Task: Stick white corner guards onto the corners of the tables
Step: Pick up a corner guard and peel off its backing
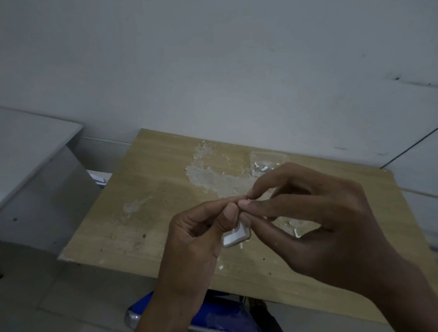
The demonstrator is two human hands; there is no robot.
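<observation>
A small white corner guard (235, 237) hangs between my two hands above the wooden table (144, 194). My left hand (198, 239) grips the guard with thumb and curled fingers. The thumb and forefinger of my right hand (313, 219) pinch at the guard's top edge, right against my left fingertips. What they pinch there is too small to tell. The table's near-left corner (62, 256) and far-left corner (142, 131) are bare wood.
The tabletop has a large patch of peeled veneer (213, 176) and scattered white paper scraps (296, 233). A clear plastic bag (263, 161) with white pieces lies at the back. A grey table (24, 149) stands to the left. Blue cloth (219, 314) shows below the table's front edge.
</observation>
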